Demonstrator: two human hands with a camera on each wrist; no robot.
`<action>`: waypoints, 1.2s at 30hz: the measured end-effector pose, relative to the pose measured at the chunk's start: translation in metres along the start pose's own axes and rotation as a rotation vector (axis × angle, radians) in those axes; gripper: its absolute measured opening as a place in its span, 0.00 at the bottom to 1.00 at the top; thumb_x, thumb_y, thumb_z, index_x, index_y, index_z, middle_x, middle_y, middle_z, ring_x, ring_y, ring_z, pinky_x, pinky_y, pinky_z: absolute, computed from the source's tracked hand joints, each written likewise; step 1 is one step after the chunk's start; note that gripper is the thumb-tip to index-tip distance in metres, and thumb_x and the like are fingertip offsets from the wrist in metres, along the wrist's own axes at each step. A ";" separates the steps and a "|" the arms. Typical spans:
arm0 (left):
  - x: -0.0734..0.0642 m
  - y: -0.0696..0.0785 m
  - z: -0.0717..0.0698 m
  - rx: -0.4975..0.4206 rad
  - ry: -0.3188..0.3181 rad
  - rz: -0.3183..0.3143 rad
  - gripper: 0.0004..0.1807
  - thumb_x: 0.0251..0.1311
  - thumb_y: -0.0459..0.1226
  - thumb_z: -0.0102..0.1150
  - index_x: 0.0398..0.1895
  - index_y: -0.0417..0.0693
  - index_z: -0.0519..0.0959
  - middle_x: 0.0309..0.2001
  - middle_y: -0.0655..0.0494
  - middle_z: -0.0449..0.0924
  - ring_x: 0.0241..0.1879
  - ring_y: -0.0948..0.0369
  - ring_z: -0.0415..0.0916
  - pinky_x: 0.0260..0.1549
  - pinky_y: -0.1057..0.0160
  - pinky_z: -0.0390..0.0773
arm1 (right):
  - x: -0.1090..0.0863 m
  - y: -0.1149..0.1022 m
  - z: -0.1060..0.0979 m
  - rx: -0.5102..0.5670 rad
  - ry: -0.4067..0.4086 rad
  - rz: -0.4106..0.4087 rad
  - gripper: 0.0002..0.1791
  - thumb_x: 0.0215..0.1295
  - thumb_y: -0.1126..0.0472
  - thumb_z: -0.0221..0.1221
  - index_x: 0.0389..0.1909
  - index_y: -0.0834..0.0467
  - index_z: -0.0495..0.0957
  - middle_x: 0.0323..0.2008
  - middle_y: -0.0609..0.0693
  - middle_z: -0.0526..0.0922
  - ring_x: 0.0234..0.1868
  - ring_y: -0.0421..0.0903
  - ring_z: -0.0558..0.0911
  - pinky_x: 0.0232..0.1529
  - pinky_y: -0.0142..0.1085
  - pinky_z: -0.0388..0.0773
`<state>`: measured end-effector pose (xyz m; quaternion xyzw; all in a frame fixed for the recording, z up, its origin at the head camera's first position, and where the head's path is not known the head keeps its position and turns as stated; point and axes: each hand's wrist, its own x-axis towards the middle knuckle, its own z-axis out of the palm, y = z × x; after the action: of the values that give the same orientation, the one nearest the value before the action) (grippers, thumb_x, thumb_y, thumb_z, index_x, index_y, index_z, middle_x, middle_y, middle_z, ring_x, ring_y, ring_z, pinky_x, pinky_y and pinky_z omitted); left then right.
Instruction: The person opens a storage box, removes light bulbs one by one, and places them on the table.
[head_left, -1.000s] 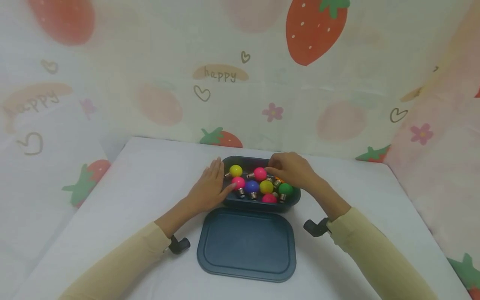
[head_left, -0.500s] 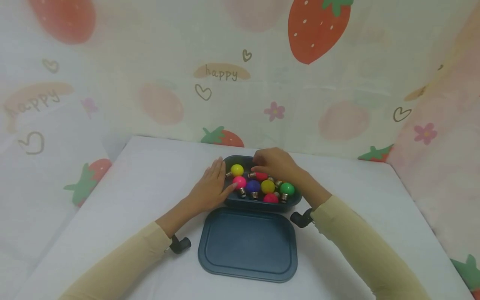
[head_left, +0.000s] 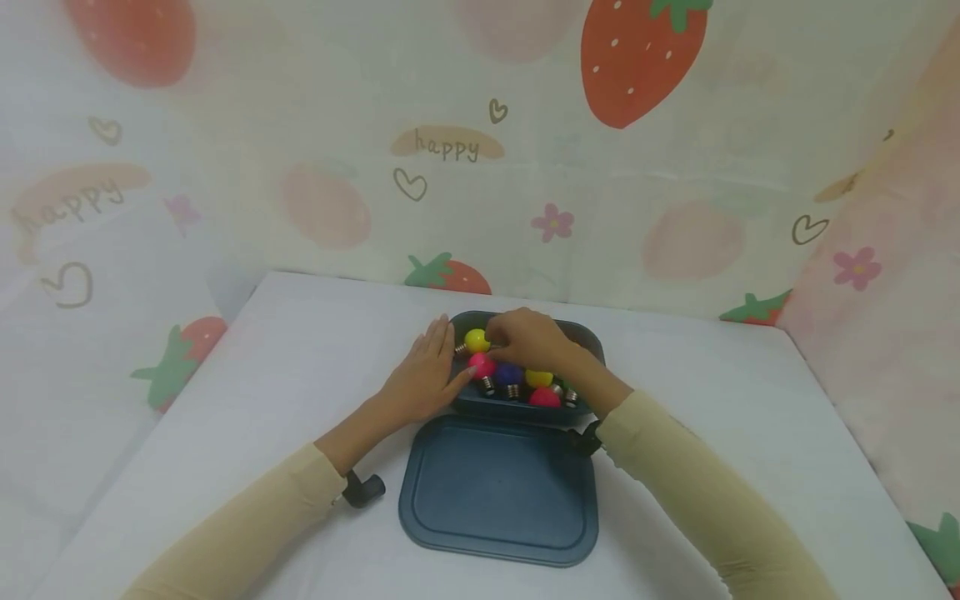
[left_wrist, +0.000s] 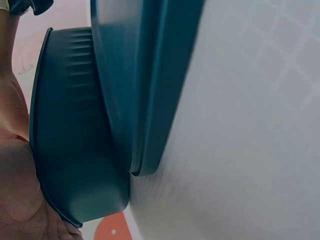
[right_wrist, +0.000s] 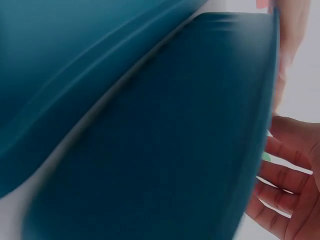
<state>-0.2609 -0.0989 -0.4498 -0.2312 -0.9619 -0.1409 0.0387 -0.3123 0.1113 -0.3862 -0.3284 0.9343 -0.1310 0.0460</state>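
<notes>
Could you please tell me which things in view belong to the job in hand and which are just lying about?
Seemingly part of the job:
box
bulbs inside it
left hand, against the box's side
right hand, among the bulbs; its grip is unclear

Probably just lying about or backdrop:
lid, untouched, in front of the box
patterned cloth, behind the table

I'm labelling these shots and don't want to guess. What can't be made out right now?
- Exact number of light bulbs: in the head view, the right hand and its wrist cover part of the storage box; in both wrist views, the box wall hides the inside.
- Whether the right hand's grip holds a bulb: its own back blocks the head view, the box wall the right wrist view.
- Bulb markings, if any: too small in the head view.
</notes>
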 end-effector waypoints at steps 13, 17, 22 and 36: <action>-0.001 0.001 -0.003 -0.019 -0.008 0.003 0.45 0.77 0.57 0.42 0.77 0.27 0.48 0.79 0.32 0.42 0.79 0.42 0.41 0.74 0.45 0.50 | 0.009 -0.004 0.022 -0.088 -0.012 0.016 0.19 0.64 0.50 0.70 0.52 0.55 0.86 0.42 0.46 0.89 0.41 0.43 0.84 0.47 0.39 0.82; 0.000 0.001 -0.002 -0.020 -0.012 -0.001 0.45 0.77 0.57 0.42 0.78 0.27 0.48 0.79 0.33 0.42 0.79 0.42 0.40 0.74 0.45 0.50 | 0.009 -0.008 0.023 -0.097 -0.028 0.020 0.22 0.62 0.48 0.71 0.53 0.55 0.85 0.42 0.47 0.88 0.39 0.44 0.83 0.46 0.41 0.82; 0.000 0.002 -0.001 -0.016 -0.007 0.000 0.45 0.77 0.57 0.42 0.78 0.28 0.48 0.79 0.33 0.42 0.79 0.43 0.40 0.74 0.45 0.50 | 0.008 -0.011 0.022 -0.095 -0.037 0.028 0.23 0.62 0.47 0.70 0.54 0.55 0.85 0.42 0.47 0.88 0.39 0.45 0.82 0.45 0.41 0.82; -0.002 0.001 0.000 -0.022 -0.001 -0.007 0.46 0.77 0.58 0.40 0.78 0.27 0.47 0.80 0.33 0.41 0.79 0.43 0.40 0.74 0.46 0.50 | 0.007 -0.007 0.027 -0.116 0.027 0.019 0.23 0.63 0.47 0.70 0.54 0.56 0.84 0.40 0.48 0.88 0.38 0.45 0.83 0.44 0.40 0.83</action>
<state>-0.2589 -0.0992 -0.4495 -0.2283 -0.9611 -0.1513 0.0354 -0.3091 0.0962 -0.4105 -0.3200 0.9439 -0.0806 0.0154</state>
